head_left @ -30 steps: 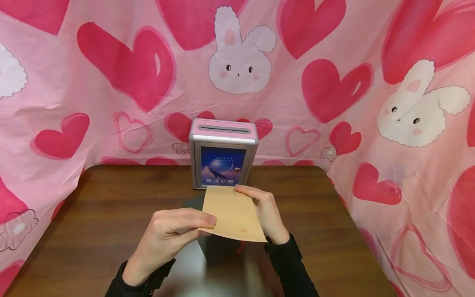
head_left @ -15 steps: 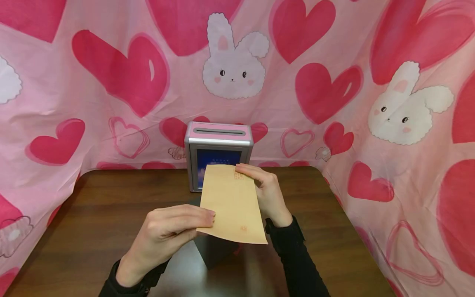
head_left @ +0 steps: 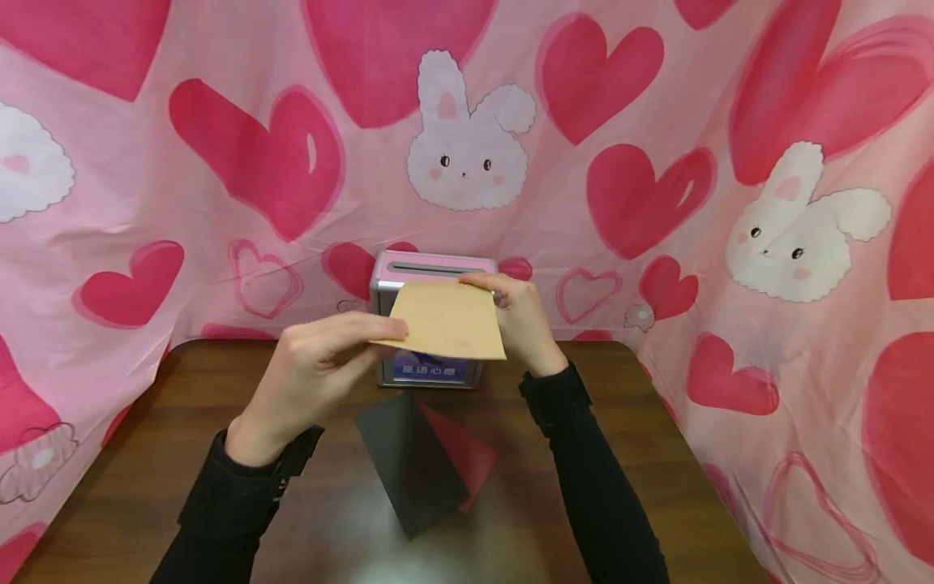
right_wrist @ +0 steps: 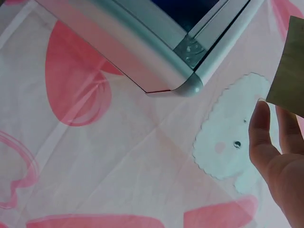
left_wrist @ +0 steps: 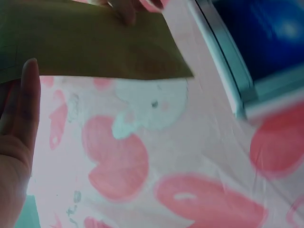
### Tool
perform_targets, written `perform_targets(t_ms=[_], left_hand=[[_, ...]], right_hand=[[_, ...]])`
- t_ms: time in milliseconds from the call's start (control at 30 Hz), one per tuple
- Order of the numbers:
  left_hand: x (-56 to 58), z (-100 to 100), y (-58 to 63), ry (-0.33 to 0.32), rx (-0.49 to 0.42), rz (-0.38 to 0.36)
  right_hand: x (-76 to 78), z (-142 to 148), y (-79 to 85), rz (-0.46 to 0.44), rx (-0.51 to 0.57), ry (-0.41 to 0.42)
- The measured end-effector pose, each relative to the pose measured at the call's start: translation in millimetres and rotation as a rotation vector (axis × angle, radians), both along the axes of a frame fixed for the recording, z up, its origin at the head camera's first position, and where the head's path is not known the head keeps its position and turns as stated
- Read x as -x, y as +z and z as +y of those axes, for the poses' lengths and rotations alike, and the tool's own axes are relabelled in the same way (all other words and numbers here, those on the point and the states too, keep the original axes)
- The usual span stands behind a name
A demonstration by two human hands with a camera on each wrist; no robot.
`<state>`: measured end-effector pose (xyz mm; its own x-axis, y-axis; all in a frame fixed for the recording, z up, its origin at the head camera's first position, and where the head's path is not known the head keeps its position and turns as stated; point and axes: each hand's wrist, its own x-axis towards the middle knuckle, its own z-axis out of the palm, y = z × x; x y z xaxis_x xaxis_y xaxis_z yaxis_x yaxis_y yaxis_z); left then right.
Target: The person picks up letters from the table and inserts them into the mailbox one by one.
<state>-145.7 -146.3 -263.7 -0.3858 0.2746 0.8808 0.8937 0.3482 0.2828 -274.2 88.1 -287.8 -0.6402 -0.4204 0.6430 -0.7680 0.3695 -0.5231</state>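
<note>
A tan paper envelope is held in the air by both hands, in front of the silver and pink slotted box. My left hand pinches its near left corner between fingers and thumb. At the far right corner, my right hand grips the edge. The slot in the box's top lies just beyond the envelope's far edge, apart from it. In the left wrist view the underside of the envelope shows, with the box to its right. The right wrist view has fingertips at the envelope's corner.
On the brown table lie a dark sheet or envelope and a red one partly under it. Behind the box hangs a pink cloth with hearts and rabbits, also along both sides.
Both hands have raised the envelope and carried it forward to near the box's top. It has tilted flatter over the last half second. The dark and red sheets below are now uncovered.
</note>
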Motion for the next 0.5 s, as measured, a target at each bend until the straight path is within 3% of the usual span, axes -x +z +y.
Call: perform_targets(t_ms=[167,300,500], left_hand=[[23.1,-9,17.9,0.202,0.040,-0.038],[39.4,-9,27.6,0.233,0.054,-0.047],[53.3,-7,34.7,0.254,0.080,-0.055]], right_hand=[[21.3,-11,5.2,-0.019,-0.064,-0.087],[32.0,-15,5.2,-0.011,-0.087,-0.122],[41.6,-15,2.9,0.031,-0.107,-0.127]])
